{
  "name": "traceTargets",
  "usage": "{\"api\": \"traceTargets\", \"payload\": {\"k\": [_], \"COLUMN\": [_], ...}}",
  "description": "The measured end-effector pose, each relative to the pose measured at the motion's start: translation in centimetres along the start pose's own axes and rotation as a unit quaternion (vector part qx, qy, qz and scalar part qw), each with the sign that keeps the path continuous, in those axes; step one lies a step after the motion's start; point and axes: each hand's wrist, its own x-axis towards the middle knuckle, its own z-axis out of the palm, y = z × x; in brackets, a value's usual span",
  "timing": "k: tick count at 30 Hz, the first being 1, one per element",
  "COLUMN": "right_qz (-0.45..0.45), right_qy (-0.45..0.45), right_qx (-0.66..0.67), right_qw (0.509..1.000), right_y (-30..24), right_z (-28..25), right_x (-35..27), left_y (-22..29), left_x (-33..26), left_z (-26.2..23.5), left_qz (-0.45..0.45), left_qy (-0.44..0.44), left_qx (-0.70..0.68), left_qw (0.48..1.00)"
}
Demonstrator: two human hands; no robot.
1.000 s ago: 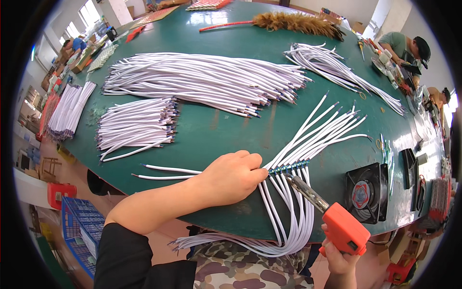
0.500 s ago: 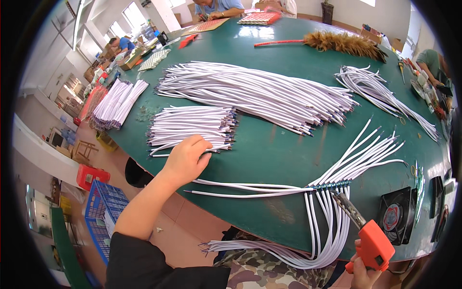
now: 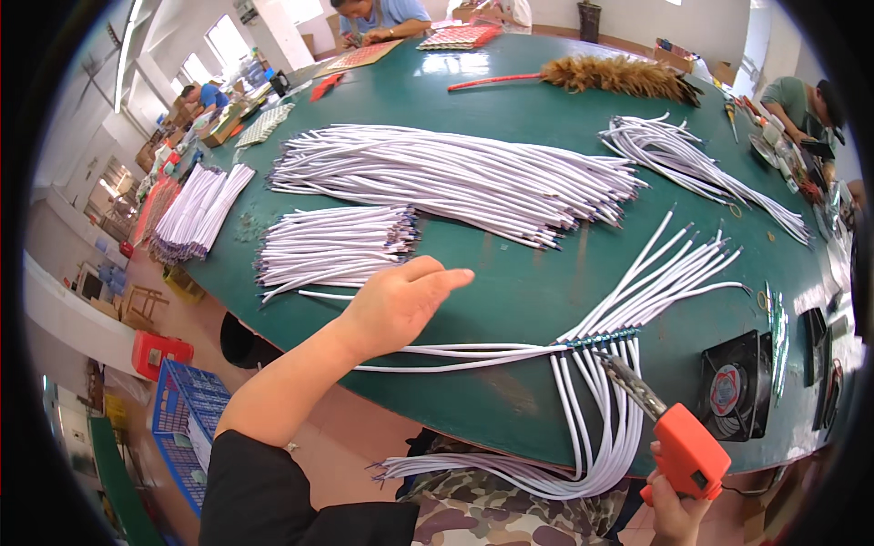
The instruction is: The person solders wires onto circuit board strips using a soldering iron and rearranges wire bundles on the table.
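The white wires (image 3: 583, 373) lie side by side on the green desk (image 3: 510, 273), their middle run lined up in a row near the desk's front edge, their lower ends drooping over that edge in a loose loop and their upper ends fanning out toward the right. They look light and limp, likely to sag and slide about if lifted by one end, so a hold close to the lined-up row, where they sit together, seems the surest. The left hand (image 3: 396, 300) hovers palm down above the desk with fingers loosely spread and extended, grasping nothing, between a small bundle of cut wires (image 3: 337, 244) and two stray wires running left from the row. The right hand (image 3: 678, 514), at the lower edge, is wrapped around the orange handle of a soldering gun (image 3: 669, 432), whose metal tip points up-left at the row.
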Motion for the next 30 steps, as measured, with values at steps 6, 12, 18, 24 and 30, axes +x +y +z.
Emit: {"api": "traceTargets", "payload": {"k": [6, 12, 18, 24, 30], "right_qz": [0.015, 0.022, 0.021, -0.004, -0.091], "right_qy": [0.068, 0.053, 0.046, 0.034, -0.041], "right_qx": [-0.002, -0.015, -0.021, -0.036, -0.119], "right_qw": [0.998, 0.998, 0.998, 0.999, 0.988], "right_y": [0.5, 0.8, 1.4, 1.7, 1.5], "right_z": [-0.2, -1.0, -1.3, -1.5, -1.9], "right_x": [-0.7, -0.8, -0.3, 0.4, 2.3], "left_y": [1.6, 2.6, 5.5, 6.0, 5.7], "left_x": [2.4, 3.5, 5.0, 5.8, 5.5], "left_z": [1.3, 2.9, 4.6, 7.5, 9.3], "left_qz": [-0.014, -0.105, -0.127, 0.048, 0.104], "left_qy": [-0.066, -0.109, -0.139, -0.084, -0.076], "left_qx": [-0.147, -0.284, -0.283, -0.18, -0.088], "left_qw": [0.987, 0.947, 0.941, 0.979, 0.988]}}
